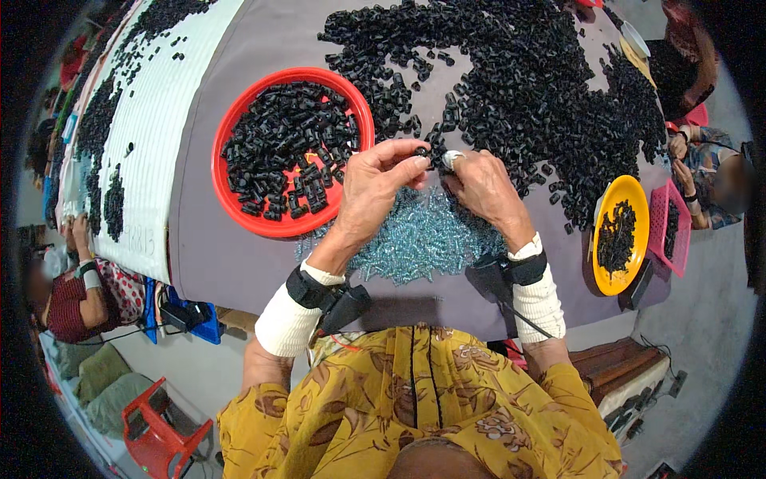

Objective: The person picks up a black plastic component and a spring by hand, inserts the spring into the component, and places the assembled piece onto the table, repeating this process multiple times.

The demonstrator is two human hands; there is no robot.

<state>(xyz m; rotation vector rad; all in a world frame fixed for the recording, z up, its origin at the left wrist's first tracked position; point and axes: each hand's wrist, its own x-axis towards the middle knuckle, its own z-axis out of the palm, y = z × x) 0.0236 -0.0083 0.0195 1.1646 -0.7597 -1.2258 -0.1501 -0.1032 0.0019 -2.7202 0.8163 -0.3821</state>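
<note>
My left hand pinches a small black plastic part between thumb and fingers. Close beside it, my right hand has its fingers curled together, with a white wrap on one finger. Whatever the right fingers hold is hidden. Under and in front of both hands lies a heap of small bluish metal pieces that look like screws. To the left stands a round red tray with many black plastic parts in it; my left hand is near its right rim.
A large spread of black parts covers the grey tabletop. On the right are a yellow oval tray and a pink basket. Other people work at both sides. A red chair stands lower left.
</note>
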